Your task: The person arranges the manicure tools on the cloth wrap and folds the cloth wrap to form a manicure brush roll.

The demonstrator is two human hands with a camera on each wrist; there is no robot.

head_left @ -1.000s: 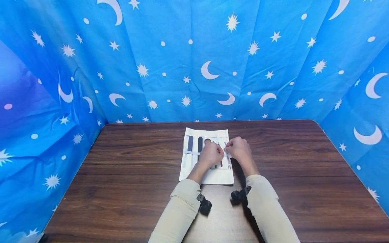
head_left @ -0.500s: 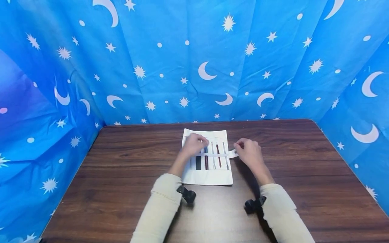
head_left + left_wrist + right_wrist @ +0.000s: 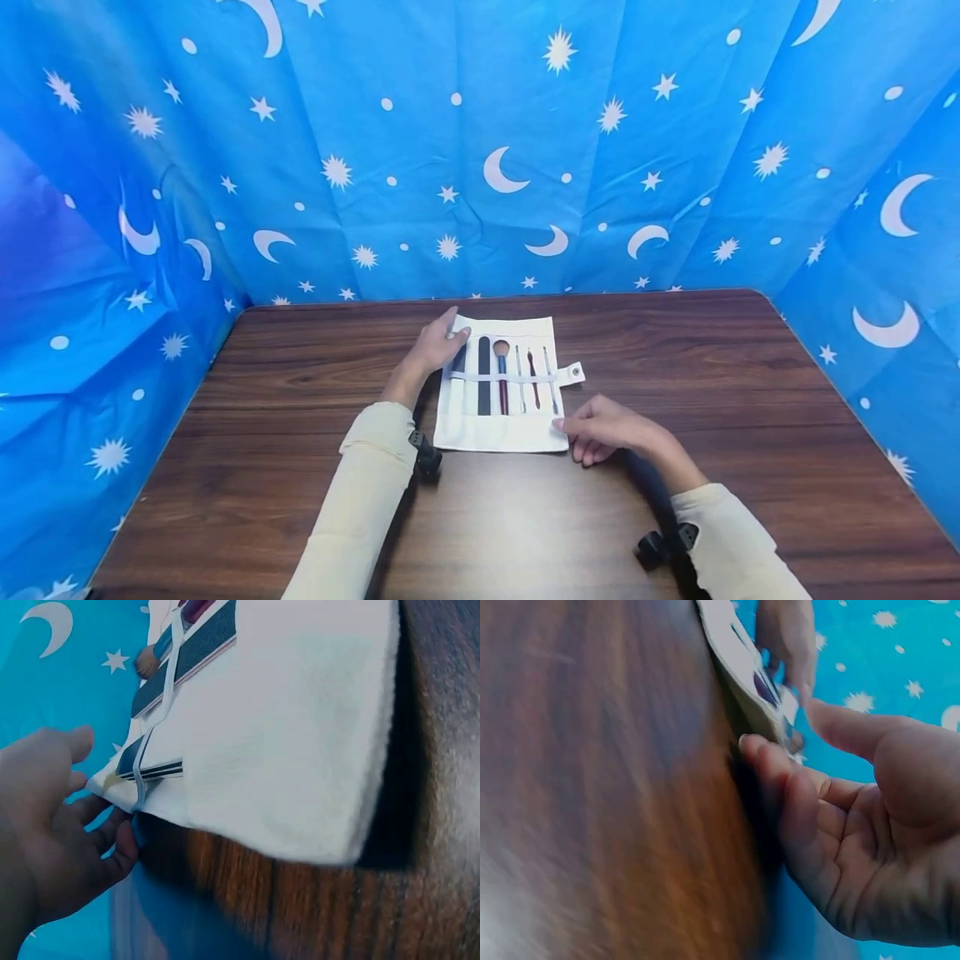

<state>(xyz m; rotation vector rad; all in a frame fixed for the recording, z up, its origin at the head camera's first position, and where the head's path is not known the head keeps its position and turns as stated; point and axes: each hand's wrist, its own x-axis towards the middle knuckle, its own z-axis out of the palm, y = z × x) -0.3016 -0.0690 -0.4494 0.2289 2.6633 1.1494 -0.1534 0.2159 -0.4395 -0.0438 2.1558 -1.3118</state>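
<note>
A white fabric tool case (image 3: 501, 434) lies unfolded on the table. Under its elastic strap sit two dark nail files (image 3: 483, 375), a brush (image 3: 502, 367) with a blue and red handle, two thin metal tools (image 3: 522, 379) and a slim dark-red tool (image 3: 533, 377). My left hand (image 3: 433, 343) is at the case's upper left edge, fingertips along the edge and thumb raised apart in the left wrist view. My right hand (image 3: 606, 429) is at the lower right corner, thumb over the corner and fingers below; the right wrist view shows thumb and fingers apart.
A white snap tab (image 3: 573, 374) sticks out from the case's right side. The dark wood table (image 3: 750, 400) ends at a blue curtain (image 3: 420, 150) with moons and stars. Black wrist cameras (image 3: 427, 456) sit on both sleeves.
My hands have left the strap's middle and tab. The left has moved left to the upper left edge, the right down to the lower right corner. The tab is let go.
</note>
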